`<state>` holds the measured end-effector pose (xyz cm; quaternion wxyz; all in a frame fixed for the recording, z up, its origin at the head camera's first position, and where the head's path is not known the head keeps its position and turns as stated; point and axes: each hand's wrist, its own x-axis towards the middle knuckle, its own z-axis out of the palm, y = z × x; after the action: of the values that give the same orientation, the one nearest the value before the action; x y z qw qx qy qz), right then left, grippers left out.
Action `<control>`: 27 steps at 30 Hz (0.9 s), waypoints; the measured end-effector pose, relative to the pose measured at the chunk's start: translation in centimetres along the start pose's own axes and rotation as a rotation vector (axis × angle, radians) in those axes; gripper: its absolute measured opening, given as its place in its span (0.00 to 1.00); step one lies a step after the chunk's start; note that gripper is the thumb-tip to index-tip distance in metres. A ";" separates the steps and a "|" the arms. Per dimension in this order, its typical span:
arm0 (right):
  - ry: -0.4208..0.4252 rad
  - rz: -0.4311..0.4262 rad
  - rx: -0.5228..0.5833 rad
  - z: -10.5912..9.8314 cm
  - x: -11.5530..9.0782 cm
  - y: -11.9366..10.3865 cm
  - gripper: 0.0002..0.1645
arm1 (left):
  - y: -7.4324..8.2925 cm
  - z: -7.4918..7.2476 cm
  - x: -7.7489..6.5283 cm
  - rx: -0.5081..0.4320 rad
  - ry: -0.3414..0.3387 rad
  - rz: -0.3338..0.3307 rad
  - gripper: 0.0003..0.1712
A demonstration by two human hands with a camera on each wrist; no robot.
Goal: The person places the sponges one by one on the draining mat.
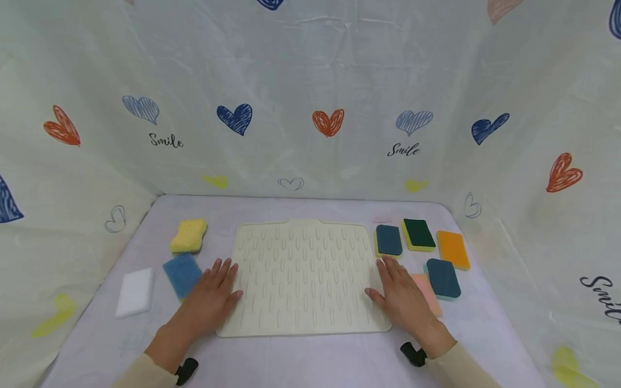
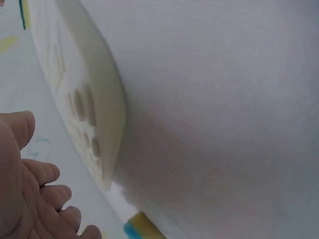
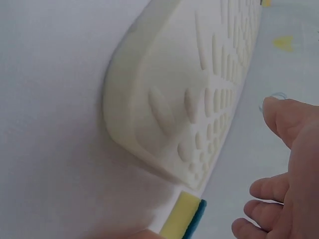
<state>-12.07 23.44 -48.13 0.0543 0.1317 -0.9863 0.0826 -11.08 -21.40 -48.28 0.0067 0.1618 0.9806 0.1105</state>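
A cream board (image 1: 301, 280) with rows of raised or sunken oval marks lies flat in the middle of the table. At its left edge is my left hand (image 1: 206, 302), fingers straight and nothing held. My right hand (image 1: 402, 299) is by the right edge, also with straight fingers and nothing in it. In the wrist views, the left hand (image 2: 40, 199) and right hand (image 3: 284, 174) appear apart from the board's near corners. A blue sponge (image 1: 180, 272) lies beside the left fingers. Near the right hand are a pink sponge (image 1: 428, 293), partly hidden, and a dark blue and yellow sponge (image 1: 388, 240).
On the left lie a yellow wavy sponge (image 1: 188, 235) and a white sponge (image 1: 135, 292). Over on the right are a dark green sponge (image 1: 419, 234), an orange sponge (image 1: 453, 249) and a teal sponge (image 1: 443, 278). A heart-printed curtain (image 1: 291, 70) encloses the table's back and sides.
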 end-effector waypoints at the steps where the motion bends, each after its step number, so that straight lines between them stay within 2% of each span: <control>1: -0.013 0.003 -0.003 0.1 -0.1 0.0 0.51 | 0.0 0.1 0.1 0.003 -0.011 0.003 0.39; 10: -0.118 0.032 -0.026 0.5 -0.5 -0.1 0.50 | -0.3 0.8 0.9 -0.010 -0.053 -0.016 0.36; 14: -0.148 0.032 -0.031 0.7 -0.6 0.0 0.50 | -0.6 1.2 0.7 -0.025 -0.100 -0.032 0.36; 23: -0.155 -0.007 -0.032 0.9 -0.5 -0.1 0.48 | -0.9 1.5 0.4 -0.037 -0.105 -0.011 0.37; 27: -0.122 -0.010 -0.055 0.6 -0.3 0.4 0.47 | -0.8 1.6 0.5 -0.010 -0.112 0.005 0.38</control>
<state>-11.92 23.79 -48.80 -0.0019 0.1398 -0.9891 0.0470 -11.70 -21.64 -50.01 0.0621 0.1704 0.9776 0.1064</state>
